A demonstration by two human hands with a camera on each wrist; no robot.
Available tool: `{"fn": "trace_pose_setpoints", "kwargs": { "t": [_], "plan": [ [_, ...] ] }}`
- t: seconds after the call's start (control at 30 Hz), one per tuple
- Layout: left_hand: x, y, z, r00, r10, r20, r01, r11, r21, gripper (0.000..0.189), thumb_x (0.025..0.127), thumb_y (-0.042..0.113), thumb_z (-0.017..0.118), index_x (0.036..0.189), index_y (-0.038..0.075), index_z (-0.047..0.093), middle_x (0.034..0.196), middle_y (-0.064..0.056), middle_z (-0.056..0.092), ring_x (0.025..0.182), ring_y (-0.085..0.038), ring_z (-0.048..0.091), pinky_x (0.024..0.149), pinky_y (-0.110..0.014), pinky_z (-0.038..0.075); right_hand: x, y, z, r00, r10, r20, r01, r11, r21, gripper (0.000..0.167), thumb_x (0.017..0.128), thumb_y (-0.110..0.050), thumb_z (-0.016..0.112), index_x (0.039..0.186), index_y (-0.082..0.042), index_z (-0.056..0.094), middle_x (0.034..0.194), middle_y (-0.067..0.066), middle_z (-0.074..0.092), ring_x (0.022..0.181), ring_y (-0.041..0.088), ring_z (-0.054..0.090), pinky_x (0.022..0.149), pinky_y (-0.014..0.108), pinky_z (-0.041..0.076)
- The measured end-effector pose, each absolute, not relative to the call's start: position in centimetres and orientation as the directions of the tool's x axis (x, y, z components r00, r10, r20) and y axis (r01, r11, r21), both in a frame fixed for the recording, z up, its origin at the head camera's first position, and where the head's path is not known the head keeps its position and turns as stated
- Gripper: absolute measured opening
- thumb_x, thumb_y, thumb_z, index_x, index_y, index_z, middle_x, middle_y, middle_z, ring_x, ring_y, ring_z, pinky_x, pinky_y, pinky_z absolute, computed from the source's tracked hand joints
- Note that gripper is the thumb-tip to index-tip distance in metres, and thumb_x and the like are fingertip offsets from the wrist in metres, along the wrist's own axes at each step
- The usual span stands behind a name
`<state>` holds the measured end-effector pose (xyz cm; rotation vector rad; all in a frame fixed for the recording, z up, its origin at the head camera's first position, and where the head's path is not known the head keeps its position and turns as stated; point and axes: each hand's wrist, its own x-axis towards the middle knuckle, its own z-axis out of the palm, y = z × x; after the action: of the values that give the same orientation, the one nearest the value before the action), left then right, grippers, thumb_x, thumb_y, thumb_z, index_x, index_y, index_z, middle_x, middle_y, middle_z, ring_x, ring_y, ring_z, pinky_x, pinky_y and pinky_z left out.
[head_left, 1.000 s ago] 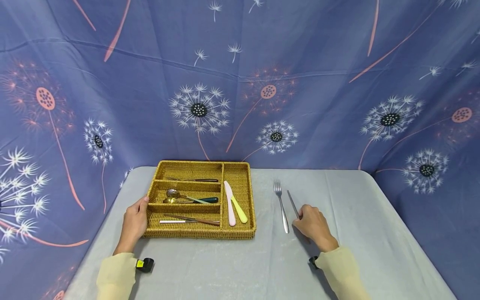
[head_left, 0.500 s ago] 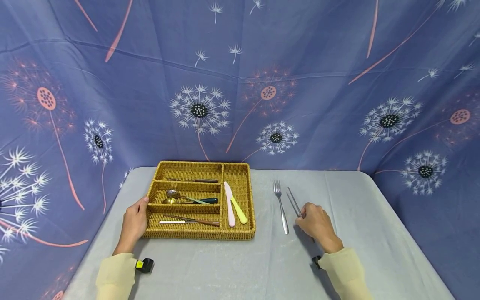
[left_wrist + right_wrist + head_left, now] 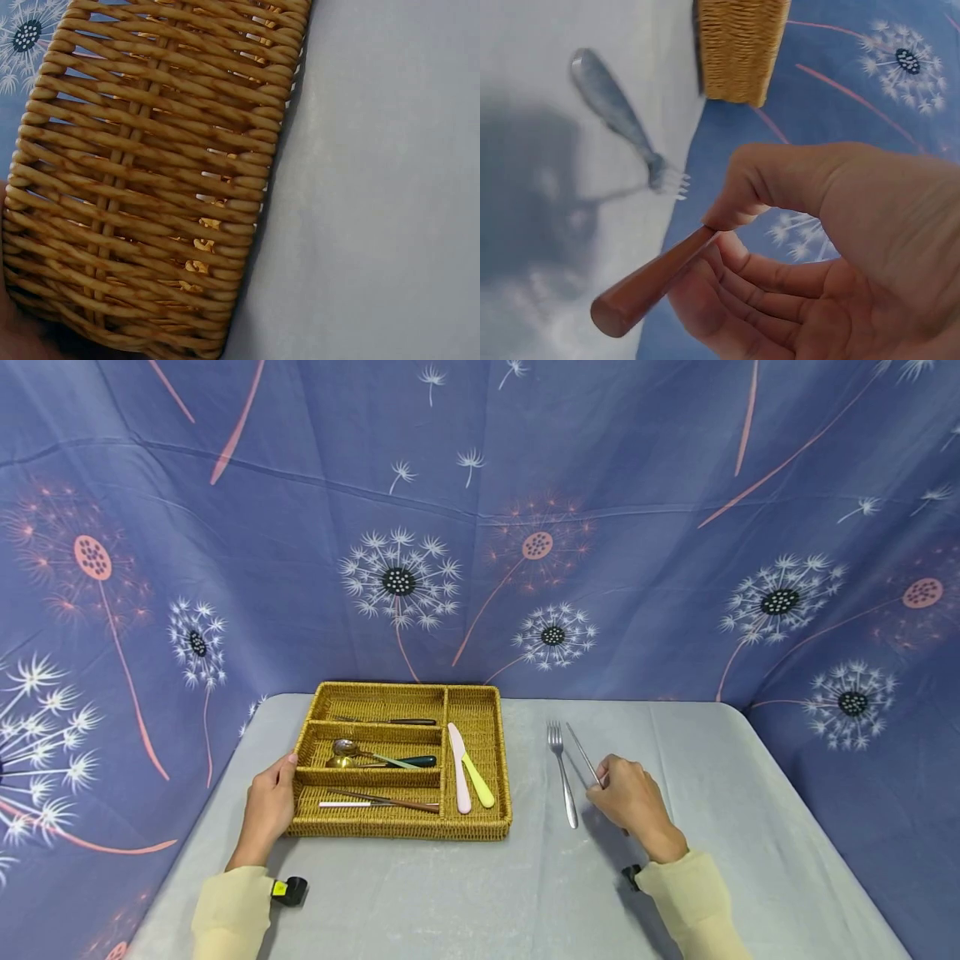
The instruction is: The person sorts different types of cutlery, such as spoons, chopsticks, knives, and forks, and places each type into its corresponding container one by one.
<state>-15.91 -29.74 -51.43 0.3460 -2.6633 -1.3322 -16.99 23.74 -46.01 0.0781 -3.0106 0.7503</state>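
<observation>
My right hand pinches a chopstick with a brown handle and a thin metal shaft, thumb against fingers, above the table; its shadow falls below. To the left of that hand a steel fork lies on the cloth, tines away from me. My left hand grips the left side of a wicker cutlery tray at its rim; the left wrist view shows mostly the woven outer wall. Inside the tray, white and brown chopsticks lie in the front compartment.
Two spoons lie in the tray's middle compartment, a dark-handled utensil in the back one. A pink knife and a yellow-handled one share the right compartment. A blue dandelion-print curtain stands behind the grey tablecloth.
The right hand has lifted the chopstick off the cloth, and its tip has swung left toward the fork. The left hand and the tray have stayed in place.
</observation>
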Motion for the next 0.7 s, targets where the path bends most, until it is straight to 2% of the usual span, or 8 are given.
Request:
{"fn": "trace_pose_setpoints", "kwargs": {
  "t": [0.27,0.47,0.7],
  "plan": [
    [-15.9,-29.7,-51.5,-0.963,-0.266,0.038,-0.130,0.585,0.800,0.066,0.119,0.045,0.028,0.157,-0.004,0.049,0.159,-0.033,0.044,0.149,-0.055,0.038,0.125,-0.066,0.029,-17.3,21.4,-43.8,-0.988,-0.107,0.114,-0.148,0.879,-0.453,0.012,0.082,-0.001,0.070,0.094,-0.003,0.067,0.070,0.000,0.059,0.059,0.017,0.052,0.054,0.033,0.043],
    [-15.8,-29.7,-51.4,-0.963,-0.266,0.041,-0.127,0.585,0.801,0.065,0.119,0.044,0.028,0.157,-0.005,0.049,0.159,-0.033,0.044,0.150,-0.055,0.038,0.126,-0.066,0.029,-17.8,18.6,-42.2,-0.972,-0.205,0.115,-0.235,0.855,-0.463,0.013,0.085,0.002,0.068,0.096,-0.005,0.068,0.066,-0.002,0.052,0.057,0.014,0.045,0.055,0.031,0.039],
    [-15.8,-29.7,-51.3,-0.964,-0.264,0.020,-0.142,0.578,0.803,0.066,0.119,0.045,0.027,0.159,-0.004,0.045,0.161,-0.032,0.042,0.151,-0.054,0.036,0.127,-0.065,0.027,-18.3,14.2,-40.9,-0.929,-0.357,0.095,-0.357,0.805,-0.474,0.022,0.080,0.005,0.069,0.100,-0.004,0.073,0.068,-0.005,0.054,0.060,0.011,0.047,0.057,0.030,0.043]
  ]
}}
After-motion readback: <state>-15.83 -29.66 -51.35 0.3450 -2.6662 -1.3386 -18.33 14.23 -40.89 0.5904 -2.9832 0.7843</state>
